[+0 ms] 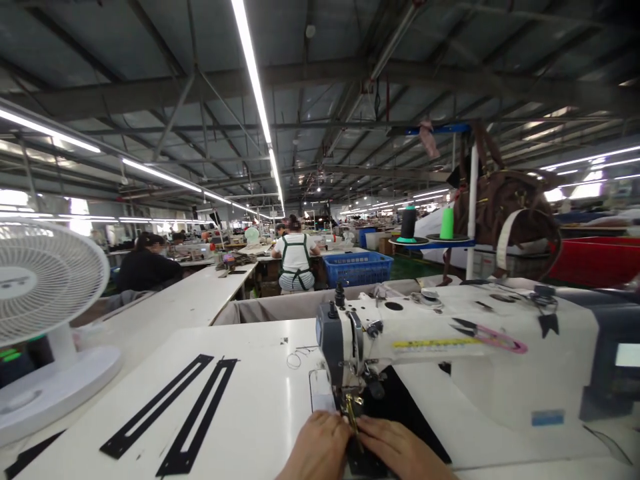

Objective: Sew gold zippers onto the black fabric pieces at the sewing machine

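Two hands, left hand (320, 447) and right hand (397, 450), lie flat with fingers pressing the black piece (395, 410) at the table's (260, 413) near edge, under the sewing machine (450, 347). Left of them, bare table, then two black frames (173, 413).

1. We work at a white flat worktable (260, 407).
2. On it lie two long black slotted strips (173, 413), a white desk fan (45, 320) and a white sewing machine (450, 347).
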`<state>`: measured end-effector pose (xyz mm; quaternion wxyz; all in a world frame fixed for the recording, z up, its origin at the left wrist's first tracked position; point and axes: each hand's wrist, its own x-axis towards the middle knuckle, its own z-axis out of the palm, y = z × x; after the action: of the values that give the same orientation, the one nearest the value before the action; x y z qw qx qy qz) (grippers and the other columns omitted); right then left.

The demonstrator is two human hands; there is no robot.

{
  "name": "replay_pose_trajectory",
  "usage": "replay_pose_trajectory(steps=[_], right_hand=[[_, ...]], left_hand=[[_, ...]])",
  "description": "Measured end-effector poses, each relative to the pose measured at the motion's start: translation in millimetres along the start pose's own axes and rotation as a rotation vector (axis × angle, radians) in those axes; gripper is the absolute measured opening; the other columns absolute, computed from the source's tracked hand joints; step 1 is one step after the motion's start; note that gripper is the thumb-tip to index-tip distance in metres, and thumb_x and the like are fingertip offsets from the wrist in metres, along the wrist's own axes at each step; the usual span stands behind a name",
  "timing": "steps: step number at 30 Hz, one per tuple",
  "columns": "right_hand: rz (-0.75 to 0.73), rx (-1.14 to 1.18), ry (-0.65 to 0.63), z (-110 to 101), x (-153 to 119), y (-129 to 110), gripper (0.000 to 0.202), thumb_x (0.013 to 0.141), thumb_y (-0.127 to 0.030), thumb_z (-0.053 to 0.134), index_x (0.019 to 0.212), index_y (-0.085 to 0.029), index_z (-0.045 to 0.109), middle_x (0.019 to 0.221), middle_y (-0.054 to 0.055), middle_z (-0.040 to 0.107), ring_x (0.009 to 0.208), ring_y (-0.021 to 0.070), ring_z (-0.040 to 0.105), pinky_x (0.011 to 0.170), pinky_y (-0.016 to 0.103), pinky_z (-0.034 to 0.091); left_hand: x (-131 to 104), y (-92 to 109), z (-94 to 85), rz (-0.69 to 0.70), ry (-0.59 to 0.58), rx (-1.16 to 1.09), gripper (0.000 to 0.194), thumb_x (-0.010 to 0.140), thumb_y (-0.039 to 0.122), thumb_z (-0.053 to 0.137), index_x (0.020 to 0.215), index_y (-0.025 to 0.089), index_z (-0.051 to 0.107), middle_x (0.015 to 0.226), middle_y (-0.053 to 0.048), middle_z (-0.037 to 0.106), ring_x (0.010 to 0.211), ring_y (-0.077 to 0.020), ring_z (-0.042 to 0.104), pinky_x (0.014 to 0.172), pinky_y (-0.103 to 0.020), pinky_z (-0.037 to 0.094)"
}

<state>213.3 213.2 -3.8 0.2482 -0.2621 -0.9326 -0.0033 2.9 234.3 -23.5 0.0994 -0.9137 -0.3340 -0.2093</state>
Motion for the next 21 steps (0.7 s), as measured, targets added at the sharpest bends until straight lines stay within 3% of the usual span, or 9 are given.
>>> replay_pose_trajectory(steps=[3,6,8,11,14,17,21], right_hand=[[0.055,0.001,-0.034,0.4,4.8,0.1,0.035,0.080,-0.019,0.053,0.114,-0.014,0.059,0.118,0.012,0.059,0.108,0.0251,0.055,0.091,0.035,0.046],[0.217,0.085,-0.039,-8.7,22.9,1.5,0.023,0.083,-0.016,0.047,0.092,-0.020,0.067,0.091,0.004,0.070,0.085,0.0184,0.064,0.077,0.026,0.048],[0.317,0.130,-0.033,-17.8,35.1,4.0,0.021,0.083,-0.018,0.049,0.077,-0.023,0.068,0.075,-0.001,0.070,0.071,0.0153,0.064,0.067,0.022,0.046],[0.350,0.143,-0.021,-23.1,41.0,5.8,0.018,0.081,-0.019,0.053,0.074,-0.023,0.069,0.073,-0.002,0.069,0.071,0.0158,0.064,0.064,0.022,0.044],[0.312,0.085,-0.024,-10.0,27.3,0.6,0.018,0.081,-0.018,0.052,0.085,-0.023,0.069,0.084,0.000,0.070,0.077,0.0181,0.065,0.069,0.026,0.048],[0.191,-0.098,0.052,11.8,6.6,-7.5,0.032,0.078,-0.009,0.050,0.106,-0.013,0.063,0.108,0.010,0.064,0.097,0.0243,0.061,0.082,0.034,0.050],[0.091,-0.211,0.126,26.7,-3.1,-10.0,0.034,0.079,-0.002,0.041,0.106,-0.004,0.062,0.110,0.016,0.062,0.100,0.0260,0.060,0.084,0.036,0.052]], left_hand=[[-2.5,2.3,-5.8,-0.032,-0.064,-0.049,0.031,0.062,0.005,0.055,0.091,0.017,0.057,0.096,-0.006,0.065,0.087,-0.0200,0.060,0.080,-0.031,0.048],[3.3,10.6,-21.4,-0.217,-0.065,-0.099,0.036,0.056,0.010,0.060,0.092,0.018,0.059,0.094,-0.005,0.065,0.086,-0.0210,0.060,0.078,-0.031,0.048],[12.0,16.9,-33.6,-0.360,-0.053,-0.075,0.030,0.059,0.018,0.064,0.089,0.018,0.060,0.088,-0.004,0.066,0.080,-0.0218,0.061,0.072,-0.031,0.049],[23.2,21.9,-41.2,-0.446,-0.068,-0.016,0.008,0.070,0.021,0.061,0.078,0.018,0.063,0.075,-0.003,0.068,0.071,-0.0213,0.063,0.062,-0.029,0.049],[20.4,23.6,-31.4,-0.361,-0.089,-0.039,0.008,0.073,0.014,0.057,0.073,0.019,0.063,0.074,-0.001,0.068,0.072,-0.0182,0.063,0.077,-0.032,0.049],[8.0,28.0,-17.9,-0.155,0.024,-0.013,0.017,0.075,0.006,0.051,0.083,0.017,0.061,0.084,-0.003,0.067,0.078,-0.0167,0.063,0.092,-0.039,0.044],[2.5,33.1,-16.1,-0.024,0.143,0.072,0.021,0.078,0.003,0.043,0.089,0.014,0.058,0.083,-0.007,0.064,0.078,-0.0179,0.061,0.083,-0.038,0.051]])
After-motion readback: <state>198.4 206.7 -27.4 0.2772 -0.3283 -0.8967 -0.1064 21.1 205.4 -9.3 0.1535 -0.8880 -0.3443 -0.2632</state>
